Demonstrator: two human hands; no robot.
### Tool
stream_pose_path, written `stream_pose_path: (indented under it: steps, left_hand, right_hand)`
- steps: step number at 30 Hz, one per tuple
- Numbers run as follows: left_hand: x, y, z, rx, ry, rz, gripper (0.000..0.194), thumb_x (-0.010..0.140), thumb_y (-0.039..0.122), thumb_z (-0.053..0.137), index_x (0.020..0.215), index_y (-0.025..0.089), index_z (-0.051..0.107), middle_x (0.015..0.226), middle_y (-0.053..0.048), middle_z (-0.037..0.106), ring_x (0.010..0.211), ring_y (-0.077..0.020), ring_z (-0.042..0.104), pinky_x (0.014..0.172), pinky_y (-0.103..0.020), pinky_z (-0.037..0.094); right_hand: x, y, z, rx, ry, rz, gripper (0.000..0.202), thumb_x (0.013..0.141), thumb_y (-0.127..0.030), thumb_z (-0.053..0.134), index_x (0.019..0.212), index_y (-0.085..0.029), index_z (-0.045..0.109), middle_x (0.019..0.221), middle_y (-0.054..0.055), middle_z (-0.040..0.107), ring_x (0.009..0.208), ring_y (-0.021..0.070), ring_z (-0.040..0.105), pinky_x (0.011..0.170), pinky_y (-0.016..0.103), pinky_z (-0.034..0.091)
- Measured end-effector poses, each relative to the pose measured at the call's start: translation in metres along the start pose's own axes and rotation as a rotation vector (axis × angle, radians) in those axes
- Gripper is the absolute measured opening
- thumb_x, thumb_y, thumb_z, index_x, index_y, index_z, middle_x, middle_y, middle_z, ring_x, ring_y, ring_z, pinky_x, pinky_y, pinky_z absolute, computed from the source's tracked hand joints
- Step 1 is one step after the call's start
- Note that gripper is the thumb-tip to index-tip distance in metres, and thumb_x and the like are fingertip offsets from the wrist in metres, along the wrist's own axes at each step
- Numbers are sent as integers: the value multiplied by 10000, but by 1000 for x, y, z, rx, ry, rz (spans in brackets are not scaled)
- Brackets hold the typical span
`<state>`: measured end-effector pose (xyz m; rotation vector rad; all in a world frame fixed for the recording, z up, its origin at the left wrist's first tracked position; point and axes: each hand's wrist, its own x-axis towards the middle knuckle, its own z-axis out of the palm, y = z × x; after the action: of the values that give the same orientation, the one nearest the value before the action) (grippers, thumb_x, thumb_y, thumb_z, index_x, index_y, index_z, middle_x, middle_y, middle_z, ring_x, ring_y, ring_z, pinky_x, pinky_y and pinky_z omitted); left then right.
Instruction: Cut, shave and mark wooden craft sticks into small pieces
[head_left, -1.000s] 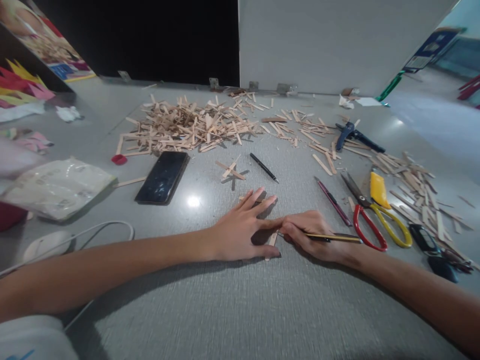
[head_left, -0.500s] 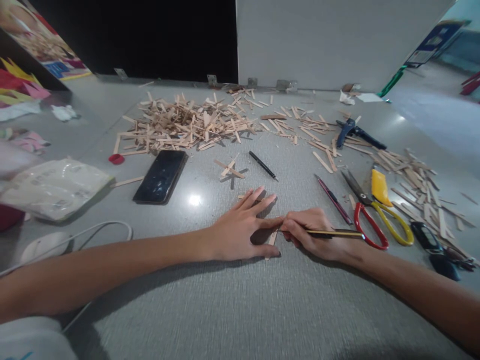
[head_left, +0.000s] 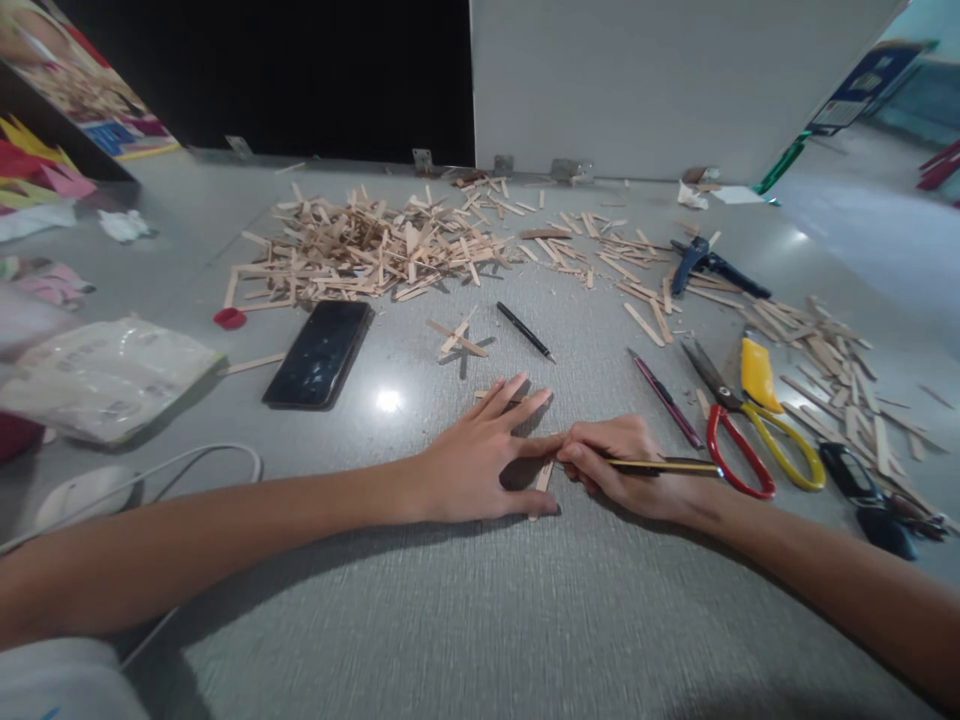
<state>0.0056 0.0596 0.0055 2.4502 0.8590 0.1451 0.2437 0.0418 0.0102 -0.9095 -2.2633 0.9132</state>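
Observation:
My left hand (head_left: 484, 455) lies flat with its fingers spread, pressing on small wooden sticks on the table. One wooden stick (head_left: 544, 478) shows between its thumb and index finger. Another stick (head_left: 480, 395) pokes out beneath the far fingers, most of it covered. In my right hand (head_left: 615, 455) is a dark pencil with yellow stripes (head_left: 694, 467), pinched near its point. That point is hidden by my fingers, close to the left index fingertip and the stick. Beyond the left hand sit a few crossed sticks (head_left: 459, 338) and a black pen (head_left: 525, 331).
A big heap of wooden sticks (head_left: 375, 245) lies at the back. A phone (head_left: 319, 355), a plastic bag (head_left: 109, 380) and a white cable (head_left: 187, 455) are on the left. To the right are scissors (head_left: 739, 450), a maroon pen (head_left: 666, 398), a yellow-handled cutter (head_left: 759, 375) and dark pliers (head_left: 701, 265).
Both hands keep nearly the same place. The pencil's back end has shifted slightly left with a small movement of my right hand; the whole view has drifted a little.

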Motion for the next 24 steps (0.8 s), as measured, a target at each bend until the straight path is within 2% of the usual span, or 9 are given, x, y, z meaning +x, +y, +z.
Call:
stream_pose_path:
  steps: [5, 9, 15, 20, 24]
  left_hand:
    - [-1, -1, 0, -11, 19, 9, 730, 920, 780, 716, 1540, 403, 637, 1820, -57, 277, 1695, -468, 52, 1337, -728, 152]
    - [-1, 0, 0, -1, 23, 8, 698, 918, 762, 734, 1503, 386, 677, 1817, -56, 289, 1693, -475, 70, 1338, -726, 161]
    - [0, -1, 1, -17, 46, 23, 731, 912, 766, 738, 1537, 398, 644, 1815, -66, 293, 1688, -485, 80, 1331, -741, 161]
    - [0, -1, 1, -11, 27, 17, 750, 911, 749, 753, 1557, 390, 624, 1813, -103, 285, 1683, -503, 72, 1312, -774, 159]
    - [0, -1, 1, -14, 39, 21, 733, 907, 752, 755, 1544, 410, 632, 1812, -71, 301, 1686, -495, 84, 1317, -763, 170]
  right_hand:
    - [1, -1, -2, 4, -17, 33, 451, 1150, -329, 437, 743, -203, 587, 579, -58, 560, 487, 88, 491, 533, 240, 369]
    - [2, -1, -3, -4, -13, 22, 451, 1150, -301, 417, 740, -202, 577, 588, -63, 549, 482, 81, 480, 533, 234, 369]
    - [1, 0, -2, -19, 2, -6, 451, 1157, -302, 423, 742, -205, 570, 586, -60, 546, 491, 90, 476, 539, 245, 364]
    - [1, 2, 0, -51, -1, -88, 478, 1186, -351, 389, 787, -200, 604, 616, -55, 543, 510, 96, 458, 551, 257, 362]
    - [3, 6, -1, -65, -34, -138, 558, 1201, -421, 330, 783, -193, 622, 632, -46, 525, 541, 109, 473, 561, 270, 368]
